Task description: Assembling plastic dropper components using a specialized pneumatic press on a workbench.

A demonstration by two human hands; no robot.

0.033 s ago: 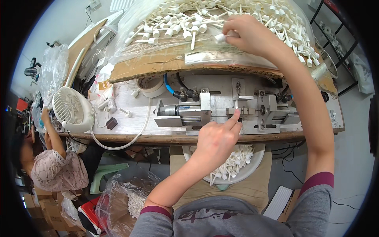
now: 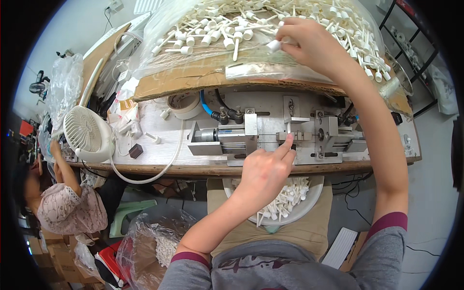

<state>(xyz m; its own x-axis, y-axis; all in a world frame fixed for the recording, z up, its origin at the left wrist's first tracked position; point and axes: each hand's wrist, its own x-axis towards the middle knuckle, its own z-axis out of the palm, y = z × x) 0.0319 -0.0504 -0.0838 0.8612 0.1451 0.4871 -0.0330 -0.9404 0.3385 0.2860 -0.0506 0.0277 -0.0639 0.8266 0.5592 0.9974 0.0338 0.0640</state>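
My right hand (image 2: 309, 46) is closed in a pinch on a white plastic mallet-shaped piece (image 2: 274, 46), held above the front of a heap of similar pieces (image 2: 212, 29) on plastic sheeting. Only the piece's wide end shows clearly. My left hand (image 2: 266, 171) rests at a metal clamping jig (image 2: 302, 136), its index finger stretched out and the other fingers curled. That fingertip touches the jig's middle block, where the thin end of a white piece (image 2: 289, 127) shows. Part of the block is hidden under the finger.
A tub (image 2: 316, 198) of white pieces sits on my lap, below the bench edge. Left on the bench are a white fan (image 2: 89, 133), a tape roll (image 2: 186, 106) and a clear hose (image 2: 159, 171). A co-worker (image 2: 72, 208) sits far left.
My right hand has shifted slightly to the right with the white piece still pinched. The left hand stays at the jig.
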